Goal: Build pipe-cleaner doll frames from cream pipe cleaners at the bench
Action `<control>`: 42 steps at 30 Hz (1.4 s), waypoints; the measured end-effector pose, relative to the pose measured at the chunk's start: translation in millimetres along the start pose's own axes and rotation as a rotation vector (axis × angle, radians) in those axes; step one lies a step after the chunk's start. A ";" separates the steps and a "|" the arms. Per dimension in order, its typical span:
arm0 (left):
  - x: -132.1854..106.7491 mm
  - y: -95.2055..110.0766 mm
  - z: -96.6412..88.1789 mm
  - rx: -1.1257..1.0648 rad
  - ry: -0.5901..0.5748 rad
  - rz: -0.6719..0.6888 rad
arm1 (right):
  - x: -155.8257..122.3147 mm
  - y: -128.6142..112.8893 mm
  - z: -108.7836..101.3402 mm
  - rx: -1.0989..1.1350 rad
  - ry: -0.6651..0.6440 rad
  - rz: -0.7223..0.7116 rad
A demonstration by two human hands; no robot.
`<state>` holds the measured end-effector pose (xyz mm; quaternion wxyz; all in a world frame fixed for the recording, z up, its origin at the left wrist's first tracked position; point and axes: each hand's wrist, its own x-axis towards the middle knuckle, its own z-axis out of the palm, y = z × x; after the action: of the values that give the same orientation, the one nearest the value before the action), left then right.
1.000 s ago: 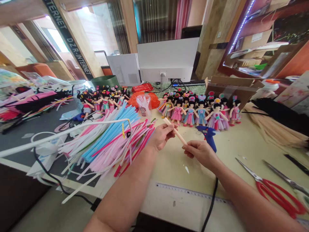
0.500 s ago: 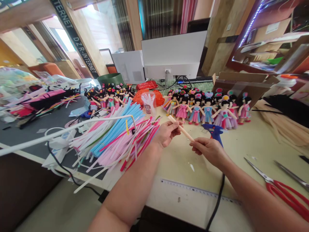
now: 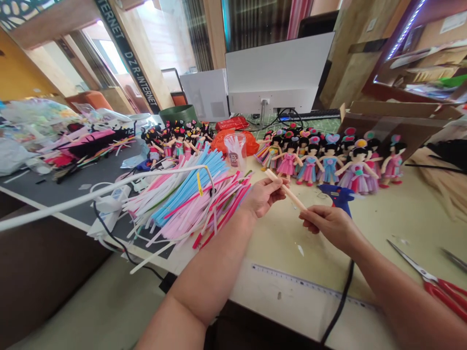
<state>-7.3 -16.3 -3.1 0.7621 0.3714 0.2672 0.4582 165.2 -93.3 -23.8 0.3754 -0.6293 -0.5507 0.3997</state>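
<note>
A short bundle of beige pipe cleaners [image 3: 294, 197] stretches between my two hands above the table, slanting down to the right. My left hand [image 3: 267, 196] pinches it near the upper end, thumb on top. The lower end is gripped by my right hand [image 3: 324, 223], its fingertips curled under and partly hidden. Just beyond the right hand lies a blue glue gun [image 3: 337, 195], its black cord running to the table's front edge. Behind it stand several pipe-cleaner dolls [image 3: 311, 165] with black hair and colourful dresses.
Left of my hands lies a big heap of coloured pipe cleaners [image 3: 188, 199], crossed by a white lamp arm [image 3: 109, 193]. A ruler [image 3: 302, 283] runs along the front edge. Red-handled scissors [image 3: 432, 281] lie at right. A clear cup [image 3: 235, 158], monitor [image 3: 277, 68] and cardboard box [image 3: 394, 124] stand behind.
The head view has turned slightly left, so everything appears further right. Both hands keep their hold on the beige pipe cleaners, with little visible movement.
</note>
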 end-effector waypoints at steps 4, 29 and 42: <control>-0.7 -0.6 0.5 0.003 0.001 -0.004 | 0.5 2.1 -2.3 -0.011 0.003 -0.013; -13.0 -14.2 8.9 1.669 -0.471 0.481 | -4.8 -0.5 -6.5 -0.559 -0.007 -0.306; -17.7 -4.8 6.6 1.650 -0.476 0.473 | -3.1 5.1 -8.9 -0.637 -0.013 -0.425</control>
<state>-7.7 -35.7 -2.0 0.1726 0.9328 0.2630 0.1758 175.1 -97.2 -24.6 0.2318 -0.5839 -0.7678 0.1258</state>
